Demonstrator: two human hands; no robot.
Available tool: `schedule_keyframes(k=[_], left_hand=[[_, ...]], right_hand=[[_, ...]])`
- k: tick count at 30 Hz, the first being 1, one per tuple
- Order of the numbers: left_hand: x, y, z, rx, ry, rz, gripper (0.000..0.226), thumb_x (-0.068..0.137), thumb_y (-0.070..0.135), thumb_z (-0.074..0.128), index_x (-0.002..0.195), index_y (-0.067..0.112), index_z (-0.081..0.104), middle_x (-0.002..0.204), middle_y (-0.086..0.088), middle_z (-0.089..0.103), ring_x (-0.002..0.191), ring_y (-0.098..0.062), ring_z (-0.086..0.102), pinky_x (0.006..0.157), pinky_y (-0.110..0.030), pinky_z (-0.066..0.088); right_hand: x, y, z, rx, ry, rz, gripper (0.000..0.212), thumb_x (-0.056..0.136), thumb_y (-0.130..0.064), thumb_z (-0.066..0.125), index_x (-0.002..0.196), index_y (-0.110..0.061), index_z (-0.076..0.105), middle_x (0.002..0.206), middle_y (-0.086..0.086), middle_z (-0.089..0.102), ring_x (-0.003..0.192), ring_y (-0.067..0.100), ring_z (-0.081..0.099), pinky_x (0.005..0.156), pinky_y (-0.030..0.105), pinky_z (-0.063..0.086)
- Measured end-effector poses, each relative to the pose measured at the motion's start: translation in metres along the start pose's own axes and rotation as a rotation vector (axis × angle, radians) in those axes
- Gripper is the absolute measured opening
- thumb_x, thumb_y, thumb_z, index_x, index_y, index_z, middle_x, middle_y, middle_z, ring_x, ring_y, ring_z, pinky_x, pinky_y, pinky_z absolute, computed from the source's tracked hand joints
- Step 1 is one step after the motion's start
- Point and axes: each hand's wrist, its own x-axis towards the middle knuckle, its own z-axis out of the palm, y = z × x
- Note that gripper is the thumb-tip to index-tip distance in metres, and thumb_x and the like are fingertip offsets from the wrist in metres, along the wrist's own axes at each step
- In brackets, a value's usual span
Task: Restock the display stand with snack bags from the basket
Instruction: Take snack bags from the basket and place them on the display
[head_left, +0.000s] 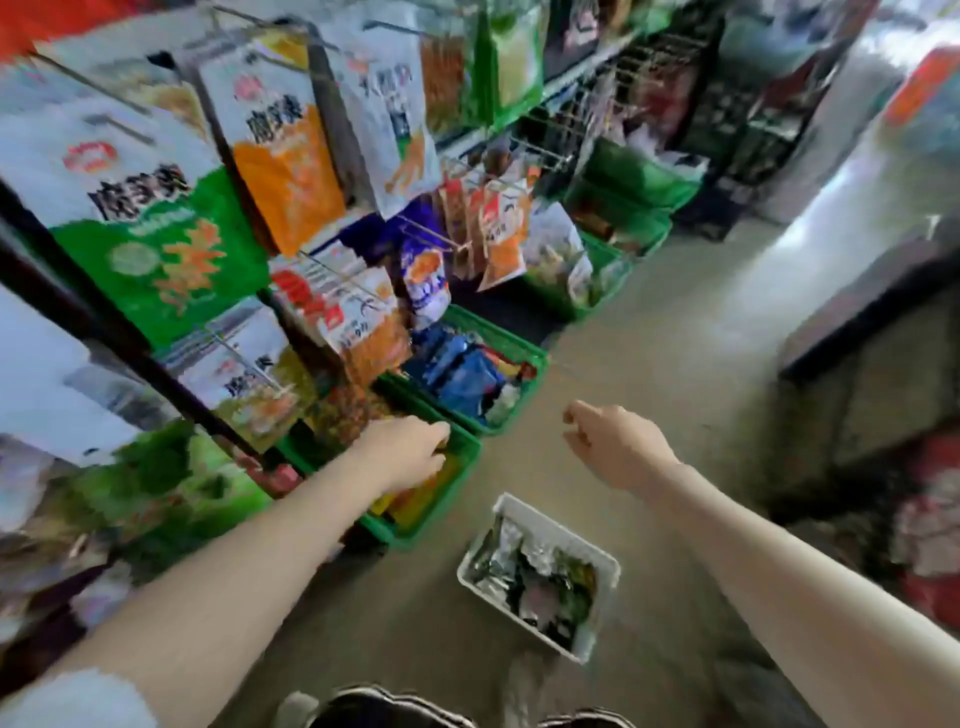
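A: Head view, blurred but readable: the left hand (410, 451) is down in the nearest green bin (457, 483) at the foot of the display stand (156, 291), fingers spread over orange packets. I can't tell whether its grip has closed on one.

B: And the right hand (613, 447)?

A: Hanging over the bare floor (649, 364), fingers loosely curled, nothing in it.

B: Where's the stock?

A: The white basket (540, 577) sits on the floor just below both hands, snack bags (545, 582) piled inside, silver and green.

B: So which step is this?

A: My read: between bags, the left tidying or seating packets in the bin. Plenty is left in the basket.

B: Next move?

A: Probably the free right hand drops to the basket, pinches one bag by its top edge, then finds a hook or bin with room.
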Motion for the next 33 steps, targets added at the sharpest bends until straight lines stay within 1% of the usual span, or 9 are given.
schedule_keyframes(k=[5,11,14,18,22,24,27,30,33], left_hand=[[0.071,0.06,0.095,-0.171,-0.259,-0.015,0.023,0.093,0.031,0.044,0.108,0.016,0.053,0.111,-0.009,0.061,0.097,-0.029,0.058,0.075,-0.035,0.048],[0.167,0.083,0.226,-0.291,-0.373,-0.056,0.021,0.09,0.024,0.045,0.105,0.013,0.056,0.111,-0.012,0.059,0.102,-0.03,0.056,0.083,-0.039,0.049],[0.218,0.082,0.309,-0.303,-0.411,-0.082,0.021,0.091,0.023,0.045,0.104,0.009,0.055,0.112,-0.014,0.061,0.102,-0.031,0.057,0.083,-0.039,0.048],[0.274,0.075,0.417,-0.308,-0.452,-0.097,0.019,0.092,0.021,0.044,0.102,0.01,0.054,0.111,-0.015,0.062,0.1,-0.031,0.057,0.081,-0.039,0.047],[0.316,0.067,0.499,-0.173,-0.48,-0.002,0.018,0.094,0.02,0.039,0.104,0.01,0.051,0.11,-0.01,0.059,0.092,-0.028,0.055,0.068,-0.035,0.044],[0.331,0.061,0.529,-0.06,-0.474,0.059,0.013,0.095,0.019,0.037,0.1,0.013,0.047,0.107,-0.008,0.057,0.082,-0.026,0.052,0.062,-0.034,0.038],[0.348,0.057,0.561,0.092,-0.45,0.149,0.017,0.095,0.016,0.039,0.109,0.011,0.047,0.108,-0.009,0.054,0.09,-0.027,0.055,0.061,-0.036,0.039],[0.356,0.063,0.58,0.106,-0.373,0.146,0.022,0.092,0.011,0.044,0.113,0.008,0.045,0.113,-0.012,0.051,0.098,-0.027,0.052,0.063,-0.035,0.04],[0.359,0.07,0.589,-0.038,-0.362,0.04,0.036,0.092,0.02,0.048,0.124,0.008,0.038,0.125,-0.014,0.045,0.108,-0.029,0.048,0.079,-0.039,0.048]], right_hand=[[-0.008,0.101,0.095,0.165,-0.207,0.25,0.028,0.093,-0.029,0.042,0.116,-0.017,0.051,0.113,0.012,0.064,0.099,0.033,0.062,0.078,0.039,0.053],[0.023,0.161,0.257,0.33,-0.396,0.452,0.024,0.092,-0.026,0.041,0.111,-0.013,0.05,0.11,0.014,0.064,0.093,0.034,0.063,0.073,0.04,0.053],[0.052,0.178,0.354,0.346,-0.446,0.471,0.007,0.091,-0.018,0.039,0.091,-0.012,0.044,0.096,0.013,0.064,0.077,0.03,0.056,0.062,0.036,0.047],[0.089,0.191,0.476,0.343,-0.458,0.507,0.007,0.09,-0.012,0.038,0.084,-0.013,0.041,0.075,0.002,0.05,0.073,0.027,0.051,0.051,0.031,0.039],[0.129,0.199,0.577,0.276,-0.419,0.469,0.024,0.089,-0.01,0.046,0.112,-0.011,0.049,0.113,0.011,0.056,0.102,0.029,0.053,0.068,0.036,0.044],[0.149,0.201,0.617,0.222,-0.406,0.401,0.037,0.088,-0.014,0.049,0.125,-0.01,0.043,0.127,0.013,0.051,0.113,0.031,0.049,0.083,0.04,0.046],[0.172,0.207,0.656,0.227,-0.38,0.384,0.053,0.086,-0.019,0.056,0.133,-0.011,0.033,0.138,0.015,0.043,0.122,0.034,0.045,0.097,0.046,0.042],[0.182,0.216,0.671,0.19,-0.361,0.339,0.067,0.084,-0.011,0.054,0.142,-0.017,0.02,0.145,0.018,0.033,0.127,0.038,0.04,0.101,0.05,0.04],[0.181,0.223,0.67,0.084,-0.302,0.251,0.058,0.089,-0.008,0.044,0.143,-0.016,0.022,0.142,0.024,0.038,0.122,0.042,0.045,0.091,0.052,0.046]])
